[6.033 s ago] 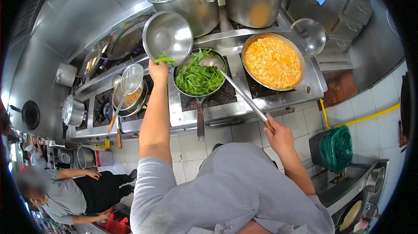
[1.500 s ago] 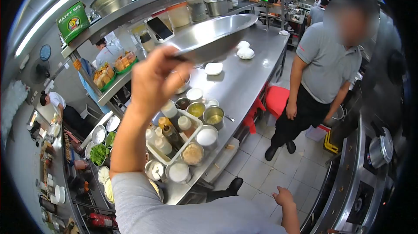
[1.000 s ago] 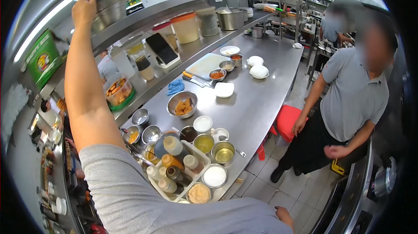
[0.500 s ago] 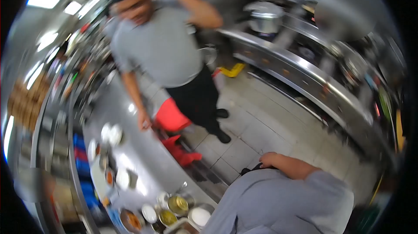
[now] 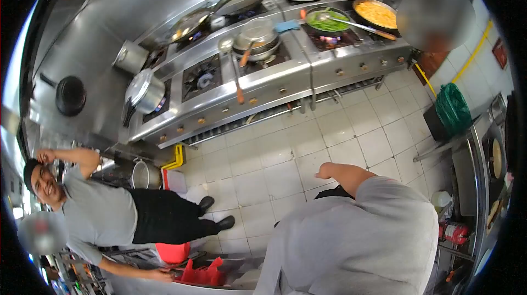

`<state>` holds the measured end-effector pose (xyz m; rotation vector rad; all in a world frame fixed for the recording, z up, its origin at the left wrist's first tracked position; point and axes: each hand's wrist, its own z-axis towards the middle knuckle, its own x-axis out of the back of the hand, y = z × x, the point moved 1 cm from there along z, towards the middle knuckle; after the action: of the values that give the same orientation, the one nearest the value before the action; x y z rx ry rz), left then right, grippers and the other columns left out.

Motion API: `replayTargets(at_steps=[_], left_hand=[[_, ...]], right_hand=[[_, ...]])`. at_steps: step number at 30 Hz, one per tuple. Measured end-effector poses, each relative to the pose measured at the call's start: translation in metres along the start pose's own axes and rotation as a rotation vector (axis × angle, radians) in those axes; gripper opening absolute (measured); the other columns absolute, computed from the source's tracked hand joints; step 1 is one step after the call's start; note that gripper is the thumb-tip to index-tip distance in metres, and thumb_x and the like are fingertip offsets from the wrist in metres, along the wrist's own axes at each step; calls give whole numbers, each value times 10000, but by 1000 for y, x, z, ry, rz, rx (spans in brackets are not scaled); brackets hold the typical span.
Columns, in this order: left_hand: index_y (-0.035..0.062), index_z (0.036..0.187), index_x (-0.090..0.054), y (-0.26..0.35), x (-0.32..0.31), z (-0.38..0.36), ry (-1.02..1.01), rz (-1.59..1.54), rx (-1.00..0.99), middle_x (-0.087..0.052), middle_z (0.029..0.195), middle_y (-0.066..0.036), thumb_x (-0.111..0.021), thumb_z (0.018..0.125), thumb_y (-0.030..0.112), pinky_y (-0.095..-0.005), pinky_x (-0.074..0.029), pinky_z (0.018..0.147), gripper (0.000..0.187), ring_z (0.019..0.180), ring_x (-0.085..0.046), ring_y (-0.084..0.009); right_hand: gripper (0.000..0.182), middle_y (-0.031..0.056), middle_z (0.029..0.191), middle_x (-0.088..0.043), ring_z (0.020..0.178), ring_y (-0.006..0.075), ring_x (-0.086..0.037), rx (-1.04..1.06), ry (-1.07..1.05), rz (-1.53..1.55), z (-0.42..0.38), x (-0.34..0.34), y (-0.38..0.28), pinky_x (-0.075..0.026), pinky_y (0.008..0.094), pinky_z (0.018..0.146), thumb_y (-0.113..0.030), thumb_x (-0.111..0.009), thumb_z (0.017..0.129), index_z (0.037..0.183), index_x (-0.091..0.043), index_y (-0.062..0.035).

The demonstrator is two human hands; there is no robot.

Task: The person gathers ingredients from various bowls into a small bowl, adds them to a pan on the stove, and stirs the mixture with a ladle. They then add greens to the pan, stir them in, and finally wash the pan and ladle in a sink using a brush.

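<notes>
My right hand [image 5: 325,171] hangs in front of my grey shirt [image 5: 357,234], over the tiled floor and beside my dark trousers [image 5: 336,193]. Nothing shows in it. A fingertip sticks out to the left, so the hand looks loosely open, though most fingers are hidden. My left hand is out of view. Across the floor stands a long steel stove [image 5: 324,71]. On its burners sit a pan of green vegetables [image 5: 328,20], a pan of yellow food [image 5: 375,14] with a spoon lying across, a lidded pan [image 5: 257,36] and a pressure cooker [image 5: 146,93].
At left a co-worker [image 5: 104,207] stands with one hand raised to the head and the other on a counter near a red bag [image 5: 202,273]. To the right are a bin with a green liner [image 5: 453,104], a metal shelf and a fire extinguisher [image 5: 455,232]. Floor tiles [image 5: 263,155] lie between.
My view has swung right, from the counter with bowls toward the stove. The co-worker now appears farther left and lower. My right hand stays before my body.
</notes>
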<state>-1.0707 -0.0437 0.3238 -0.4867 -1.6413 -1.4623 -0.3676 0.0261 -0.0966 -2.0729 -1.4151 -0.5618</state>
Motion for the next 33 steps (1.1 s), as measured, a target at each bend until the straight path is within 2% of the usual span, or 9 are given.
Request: replayTargets(at_steps=[2,4,11,18,19,20,21,25,33], left_hand=[[-59,1352,-428,-61,-104,56,-400,-175,-213,-625,1142,-190,-668,853,12,-381,-500,947,558,1028,-627,-234],[-21,1391,-456,127,-197,-5,-413,-133,-116,-655,1105,-137,-679,895,107,-317,-490,842,559,946,-609,-174],[38,1416,-468,316,-395,-63,-1095,375,-379,-660,1175,-203,-758,831,354,-371,-511,888,726,1016,-663,-298],[42,1420,-463,453,-463,-66,-742,238,-557,-631,1219,-245,-757,816,375,-422,-492,939,750,1112,-616,-379],[42,1420,-463,469,-470,-70,-737,240,-543,-631,1219,-245,-757,816,375,-422,-492,939,750,1112,-616,-379],[39,1423,-459,483,-480,-73,-844,250,-497,-626,1228,-250,-758,817,367,-424,-481,960,751,1125,-609,-391],[36,1426,-455,496,-491,-74,-953,259,-451,-621,1237,-254,-758,818,360,-426,-469,982,753,1138,-602,-404],[32,1433,-445,550,-560,-47,-1101,470,-446,-574,1303,-269,-758,823,344,-430,-434,1033,753,1207,-558,-411],[80,1297,-578,797,-811,124,-487,70,-1236,-489,1416,-178,-720,833,217,-452,-393,1074,504,1300,-457,-373]], right_hand=[[635,220,1129,-671,1098,386,-613,-33,78,52,-8,-25,85,-472,468,961,-600,-431,934,1063,-729,-54],[619,223,1087,-680,1073,393,-617,-98,161,139,-33,-41,160,-474,463,956,-581,-444,928,1020,-736,-43],[657,227,1133,-666,1106,384,-605,-460,154,282,-177,-194,394,-460,456,977,-581,-386,945,1031,-725,-26],[611,142,1426,-515,1326,335,-472,-603,-363,356,-260,-317,461,-372,443,1103,-575,-407,976,1307,-607,-102],[541,218,1110,-678,1064,360,-645,-629,-155,472,-271,-306,456,-496,450,900,-533,-528,935,1076,-716,-45],[507,219,1069,-686,1041,362,-648,-196,210,914,-311,-275,447,-501,443,868,-508,-577,908,1064,-716,-47],[723,190,1360,-564,1258,328,-526,-322,-346,785,-266,-274,456,-405,428,1053,-694,-424,921,1262,-638,-94],[517,181,1173,-675,1086,351,-633,-490,-254,538,-174,-219,460,-494,424,932,-494,-633,867,1162,-693,-74],[509,200,1170,-668,1112,343,-626,-607,357,946,-199,19,494,-489,390,967,-468,-574,925,1199,-655,-47]])
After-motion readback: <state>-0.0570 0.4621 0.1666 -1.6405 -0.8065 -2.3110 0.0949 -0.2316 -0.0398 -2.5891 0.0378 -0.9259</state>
